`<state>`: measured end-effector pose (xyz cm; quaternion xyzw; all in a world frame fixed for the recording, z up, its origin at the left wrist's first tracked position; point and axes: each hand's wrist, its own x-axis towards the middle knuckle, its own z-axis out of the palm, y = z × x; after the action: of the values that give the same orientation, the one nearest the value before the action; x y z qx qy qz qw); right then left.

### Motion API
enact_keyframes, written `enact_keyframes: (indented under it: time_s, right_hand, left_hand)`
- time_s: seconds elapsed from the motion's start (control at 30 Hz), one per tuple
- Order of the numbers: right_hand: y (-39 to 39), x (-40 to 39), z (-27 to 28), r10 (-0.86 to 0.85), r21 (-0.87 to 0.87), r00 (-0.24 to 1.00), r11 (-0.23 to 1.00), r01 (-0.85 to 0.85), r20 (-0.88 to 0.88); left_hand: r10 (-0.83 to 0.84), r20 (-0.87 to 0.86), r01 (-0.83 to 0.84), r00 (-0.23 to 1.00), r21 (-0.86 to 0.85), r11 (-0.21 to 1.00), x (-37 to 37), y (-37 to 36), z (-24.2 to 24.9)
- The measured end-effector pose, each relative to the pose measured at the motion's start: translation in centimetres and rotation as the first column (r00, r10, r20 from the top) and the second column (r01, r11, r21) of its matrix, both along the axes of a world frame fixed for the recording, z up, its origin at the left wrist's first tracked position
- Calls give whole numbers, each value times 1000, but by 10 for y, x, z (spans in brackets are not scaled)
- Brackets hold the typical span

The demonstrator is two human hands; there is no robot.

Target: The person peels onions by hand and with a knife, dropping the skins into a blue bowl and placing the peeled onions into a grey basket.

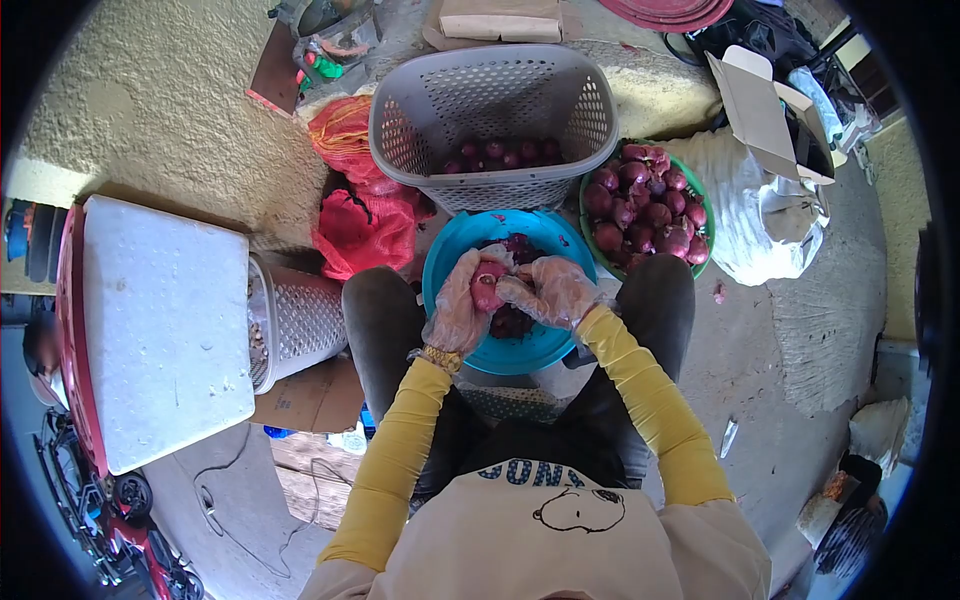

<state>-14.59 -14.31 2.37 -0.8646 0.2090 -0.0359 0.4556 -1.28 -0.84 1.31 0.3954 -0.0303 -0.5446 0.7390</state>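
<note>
My L hand (460,308), in a clear plastic glove, grips a reddish-pink onion (487,285), fingers curled round it; onion sits above the blue basin (443,258), btwn my two hands. My R hand (558,287), likewise gloved, is w/ its bent fingers and thumb at the onion's R side; unclear whether they are closed on anything. Basin, btwn my knees, contains dark purple matter (prob. onion pcs. or skins; detail too small) (512,322). Just beyond basin: grey perforated basket (500,192), w/ a layer of onions in the bottom. To R, near my R knee: green tub (710,215), heaped w/ whole red-purple onions (640,212). To L of basket: red mesh bag (362,235), crumpled. Beyond tub, far R: white sack (745,235), w/ an open cardboard box (752,110) just above. Yellow sleeves (640,385) cover both my forearms.
</note>
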Motion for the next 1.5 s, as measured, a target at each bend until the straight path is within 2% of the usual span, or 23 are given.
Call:
enact_keyframes:
  time_s: [0.07,0.1,0.17,0.2,0.27,0.3,0.33,0.37,0.4,0.43,0.47,0.5,0.53,0.57,0.6,0.67,0.7,0.77,0.87,1.07,1.2,1.33,1.5]
  right_hand:
    - [-2,0,0,24,19,999,1000,-23,-37]
    - [-3,0,0,48,40,996,998,-45,-74]
    - [-3,-1,1,42,44,997,998,-39,-68]
    - [-2,-2,2,37,52,997,998,-34,-62]
    - [0,-3,6,42,43,998,998,-40,-56]
    - [-1,-3,8,48,33,998,998,-46,-50]
    - [-1,-3,12,48,33,998,998,-46,-50]
    - [-1,-3,16,73,15,993,997,-72,-92]
    - [-1,-2,18,97,-2,986,995,-98,-135]
    - [-1,-2,14,97,-2,986,995,-98,-136]
    - [-2,-2,7,139,-85,970,984,-158,-197]
    - [-2,-1,2,174,-163,950,962,-221,-261]
    - [-2,-1,-2,175,-162,949,962,-222,-261]
    - [-3,-2,-6,184,-180,955,957,-228,-234]
    - [-2,-1,-3,193,-196,959,952,-234,-208]
    - [0,-4,5,134,-226,986,962,-154,-102]
    - [1,-5,9,74,-247,997,966,-70,8]
    - [0,-4,2,29,-238,1000,971,-26,8]
    - [4,-2,-7,-42,-227,999,973,45,19]
    - [6,1,0,-55,-110,998,993,52,-17]
    - [4,2,-2,-20,-65,999,998,18,-32]
    - [5,1,-2,-43,-55,999,998,45,26]
    - [3,1,3,-14,80,997,997,21,-80]
  left_hand:
    - [-19,552,45,834,-35,998,-3,6,11]
    - [-17,552,45,834,-36,998,-3,8,10]
    - [-93,861,69,499,68,995,-1,11,4]
    - [-95,861,68,499,70,995,3,12,-15]
    - [-109,728,49,677,103,994,15,11,-70]
    - [-108,728,49,678,102,994,17,11,-82]
    - [-37,488,12,872,55,998,19,11,-89]
    - [33,198,-38,980,22,999,20,12,-95]
    - [34,198,-39,980,22,999,17,14,-79]
    - [11,764,-71,645,46,996,9,18,-47]
    - [-40,999,-111,32,43,993,4,19,-27]
    - [-41,999,-111,32,44,993,5,15,-22]
    - [42,629,-92,776,47,995,8,9,-19]
    - [82,-178,-77,981,33,996,10,4,-17]
    - [82,-178,-77,981,33,996,10,5,-19]
    - [22,113,-23,993,9,1000,9,5,-24]
    - [22,112,-24,993,9,1000,8,4,-20]
    - [78,-120,-67,990,92,994,9,2,-9]
    - [3,-47,-4,999,-21,1000,7,0,-6]
    - [-30,-57,28,998,-23,999,7,0,-10]
    - [13,-65,-10,998,47,999,4,-1,-2]
    - [50,-52,-51,997,-16,999,3,-4,-6]
    - [29,-1,-29,1000,-103,994,2,-3,-7]
